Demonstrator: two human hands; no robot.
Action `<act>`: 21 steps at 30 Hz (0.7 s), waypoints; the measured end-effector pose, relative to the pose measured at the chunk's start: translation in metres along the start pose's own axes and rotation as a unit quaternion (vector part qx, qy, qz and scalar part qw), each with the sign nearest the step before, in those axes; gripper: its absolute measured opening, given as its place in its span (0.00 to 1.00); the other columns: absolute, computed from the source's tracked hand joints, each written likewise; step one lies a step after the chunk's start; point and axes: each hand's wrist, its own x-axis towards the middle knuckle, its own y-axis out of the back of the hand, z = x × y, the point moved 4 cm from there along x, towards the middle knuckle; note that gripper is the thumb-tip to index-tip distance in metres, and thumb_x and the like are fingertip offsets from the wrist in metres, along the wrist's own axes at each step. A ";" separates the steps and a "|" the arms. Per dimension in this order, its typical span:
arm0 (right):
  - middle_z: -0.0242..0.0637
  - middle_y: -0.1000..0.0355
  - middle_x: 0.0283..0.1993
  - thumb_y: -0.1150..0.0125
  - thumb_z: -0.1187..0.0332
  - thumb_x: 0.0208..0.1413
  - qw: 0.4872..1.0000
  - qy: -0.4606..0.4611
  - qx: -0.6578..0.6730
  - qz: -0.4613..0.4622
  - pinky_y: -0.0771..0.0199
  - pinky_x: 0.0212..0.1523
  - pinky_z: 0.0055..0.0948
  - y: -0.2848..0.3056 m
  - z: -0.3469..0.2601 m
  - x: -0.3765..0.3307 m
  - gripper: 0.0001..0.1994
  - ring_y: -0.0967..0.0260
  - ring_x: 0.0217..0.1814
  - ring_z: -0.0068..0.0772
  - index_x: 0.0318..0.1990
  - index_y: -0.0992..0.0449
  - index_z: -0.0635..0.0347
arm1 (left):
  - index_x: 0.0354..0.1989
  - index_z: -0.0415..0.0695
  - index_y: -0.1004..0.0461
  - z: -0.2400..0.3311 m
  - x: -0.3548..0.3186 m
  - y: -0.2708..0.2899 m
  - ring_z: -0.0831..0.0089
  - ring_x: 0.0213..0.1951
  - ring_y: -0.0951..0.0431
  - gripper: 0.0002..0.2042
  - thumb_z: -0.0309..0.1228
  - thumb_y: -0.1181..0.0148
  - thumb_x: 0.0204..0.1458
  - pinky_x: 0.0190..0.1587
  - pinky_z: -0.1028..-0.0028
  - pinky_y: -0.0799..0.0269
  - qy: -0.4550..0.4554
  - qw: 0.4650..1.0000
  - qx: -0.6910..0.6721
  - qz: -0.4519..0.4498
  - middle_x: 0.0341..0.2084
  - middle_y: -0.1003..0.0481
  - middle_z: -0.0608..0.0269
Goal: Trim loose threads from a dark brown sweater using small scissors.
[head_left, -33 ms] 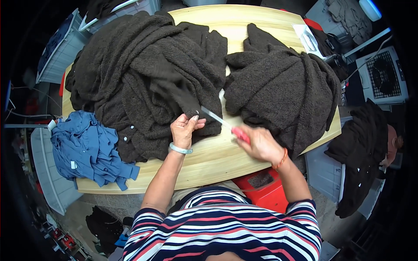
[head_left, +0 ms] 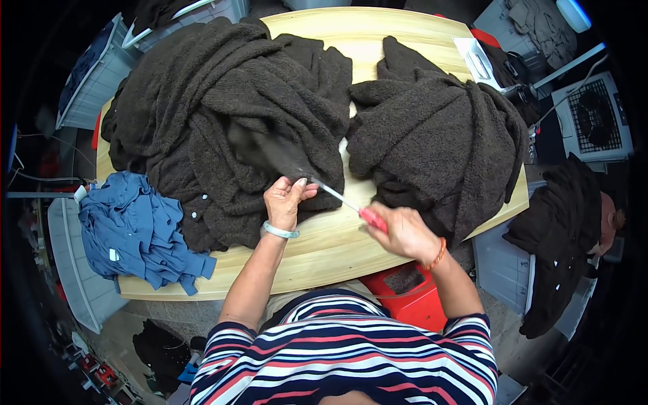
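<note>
My left hand (head_left: 283, 201), with a pale bangle at its wrist, pinches the edge of a dark brown knit garment (head_left: 223, 101) heaped on the table. In my right hand (head_left: 405, 233) is a slim tool (head_left: 341, 198) with a red handle and a long, thin metal shaft; its exact kind cannot be made out. The tool's tip meets the fabric right at my left thumb and forefinger. Between the heap and my fingers the pulled fabric looks blurred. A second dark knit pile (head_left: 432, 135) lies to the right, apart from both hands.
Both piles rest on a pale wooden table (head_left: 317, 263). A blue garment (head_left: 138, 229) drapes over its left corner beside a grey bin (head_left: 71, 263). Under the front edge stands a red stool (head_left: 412, 297). More dark clothing (head_left: 557, 250) hangs over a bin at right.
The tool's tip has come down to my left fingertips. The fabric held there has shifted and narrowed, while my left hand stays in about the same place.
</note>
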 end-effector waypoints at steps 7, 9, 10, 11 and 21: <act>0.51 0.26 0.26 0.43 0.56 0.59 0.999 -0.028 -0.017 -0.022 0.28 0.36 0.50 -0.004 -0.006 -0.018 0.15 0.26 0.32 0.58 0.44 0.29 0.57 | 0.40 0.31 0.26 -0.012 -0.001 0.014 0.64 0.37 0.17 0.06 0.17 0.48 0.58 0.40 0.71 0.17 -0.033 0.996 0.083 -0.027 0.35 0.22 0.57; 0.51 0.26 0.25 0.43 0.57 0.59 0.999 -0.034 -0.031 -0.013 0.27 0.36 0.50 0.001 -0.007 -0.014 0.14 0.26 0.31 0.57 0.44 0.29 0.58 | 0.44 0.33 0.26 -0.014 -0.002 0.021 0.63 0.37 0.17 0.08 0.20 0.45 0.58 0.40 0.70 0.17 -0.022 0.997 0.075 -0.017 0.35 0.22 0.57; 0.52 0.26 0.24 0.44 0.57 0.59 0.998 -0.041 -0.047 -0.006 0.27 0.35 0.50 0.003 -0.008 -0.012 0.14 0.25 0.31 0.56 0.44 0.29 0.59 | 0.44 0.33 0.26 -0.016 -0.002 0.023 0.63 0.37 0.17 0.08 0.20 0.45 0.58 0.40 0.70 0.17 -0.024 0.997 0.078 -0.017 0.35 0.22 0.57; 0.52 0.26 0.24 0.44 0.57 0.60 0.998 -0.038 -0.044 0.003 0.26 0.35 0.49 0.003 -0.008 -0.012 0.15 0.25 0.31 0.56 0.43 0.29 0.60 | 0.45 0.34 0.27 -0.018 -0.003 0.023 0.64 0.36 0.17 0.08 0.20 0.45 0.58 0.39 0.71 0.17 -0.017 0.997 0.073 -0.017 0.35 0.22 0.57; 0.51 0.26 0.25 0.43 0.56 0.60 0.998 0.011 -0.045 -0.039 0.27 0.36 0.49 -0.014 -0.016 -0.015 0.15 0.25 0.31 0.55 0.45 0.28 0.58 | 0.36 0.36 0.28 -0.024 -0.012 0.043 0.69 0.29 0.18 0.03 0.23 0.44 0.59 0.31 0.76 0.20 0.000 0.997 0.057 0.042 0.28 0.23 0.60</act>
